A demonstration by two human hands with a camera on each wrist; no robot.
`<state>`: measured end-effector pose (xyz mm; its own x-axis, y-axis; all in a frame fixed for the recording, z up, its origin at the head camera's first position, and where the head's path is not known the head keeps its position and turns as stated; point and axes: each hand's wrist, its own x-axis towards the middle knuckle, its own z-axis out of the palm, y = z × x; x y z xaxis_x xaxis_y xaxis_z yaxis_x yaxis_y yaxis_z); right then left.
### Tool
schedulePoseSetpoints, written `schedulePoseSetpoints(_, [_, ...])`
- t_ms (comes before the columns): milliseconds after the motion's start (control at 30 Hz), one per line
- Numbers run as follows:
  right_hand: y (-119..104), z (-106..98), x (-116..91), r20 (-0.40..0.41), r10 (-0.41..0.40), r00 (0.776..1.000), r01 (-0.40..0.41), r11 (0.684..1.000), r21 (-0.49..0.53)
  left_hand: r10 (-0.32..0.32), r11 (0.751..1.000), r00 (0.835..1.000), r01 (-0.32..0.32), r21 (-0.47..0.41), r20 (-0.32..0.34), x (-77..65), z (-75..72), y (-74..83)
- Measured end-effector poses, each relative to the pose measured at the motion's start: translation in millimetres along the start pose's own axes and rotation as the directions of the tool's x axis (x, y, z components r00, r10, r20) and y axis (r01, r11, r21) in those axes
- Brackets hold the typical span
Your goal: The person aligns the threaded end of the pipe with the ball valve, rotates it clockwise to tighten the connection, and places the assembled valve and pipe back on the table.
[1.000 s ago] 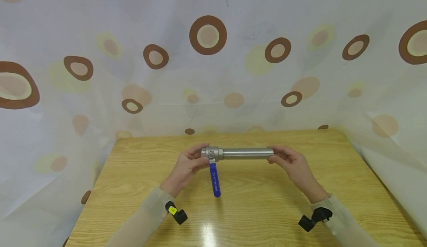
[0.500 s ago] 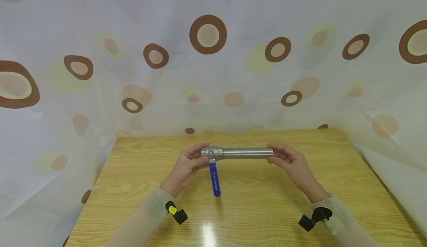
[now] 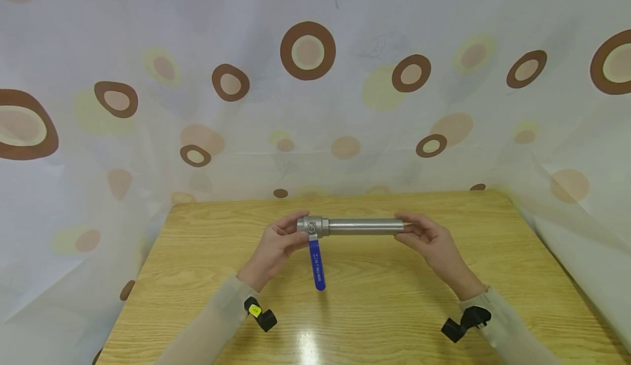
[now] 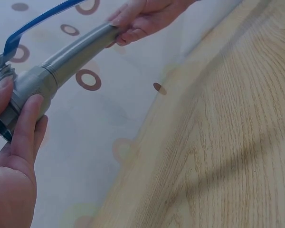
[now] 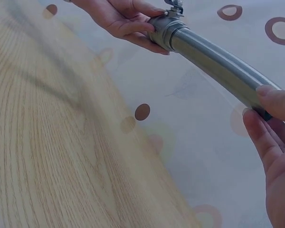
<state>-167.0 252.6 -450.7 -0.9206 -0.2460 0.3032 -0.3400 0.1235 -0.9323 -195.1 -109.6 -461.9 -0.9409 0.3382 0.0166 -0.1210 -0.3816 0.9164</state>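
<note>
A steel ball valve with a blue lever handle is joined to a straight metal pipe. Both are held level above the wooden table. My left hand grips the valve body at its left end, thumb in front and fingers behind. At the pipe's far right end, my right hand pinches it between thumb and fingers. The handle points down toward me in the head view. In the left wrist view, threads show where the pipe enters the valve.
Below the hands lies the wooden table. A white curtain with brown and yellow spots hangs behind and along both sides. Small black cameras are strapped to both wrists.
The right thumb and fingers have shifted slightly at the pipe's end, with a small gap now visible between them there. The valve and left hand stay almost in place.
</note>
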Motion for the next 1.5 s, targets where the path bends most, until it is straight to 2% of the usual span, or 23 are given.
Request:
schedulePoseSetpoints(133, [-0.5,0.5,0.1,-0.024,-0.005,1.000,0.004,0.998,-0.064,-0.002,1.000,1.000,0.002,-0.004,0.002,0.4,-0.9,-0.7])
schedulePoseSetpoints(267, [-0.8,0.4,0.1,-0.034,-0.008,0.999,0.005,0.997,-0.082,0.000,1.000,1.000,0.000,-0.007,0.001,0.6,-0.5,-0.6])
schedulePoseSetpoints(600, [0.8,-0.6,0.6,0.004,-0.023,1.000,0.023,1.000,0.015,0.000,1.000,1.000,0.000,-0.010,-0.011,0.9,1.0,1.5])
schedulePoseSetpoints(900, [1.1,-0.2,0.9,-0.030,-0.022,0.999,0.020,0.997,-0.074,-0.003,1.000,1.000,0.003,-0.012,-0.009,1.4,0.7,0.9])
schedulePoseSetpoints(1167, [1.3,0.9,1.3,-0.005,-0.044,0.999,0.044,0.999,0.018,-0.002,1.000,1.000,0.002,-0.009,-0.010,1.7,0.0,1.3])
schedulePoseSetpoints(1500, [-0.3,1.3,0.6,-0.047,-0.013,0.999,0.007,0.994,-0.111,0.006,1.000,1.000,-0.006,-0.008,0.003,1.4,-0.1,0.7])
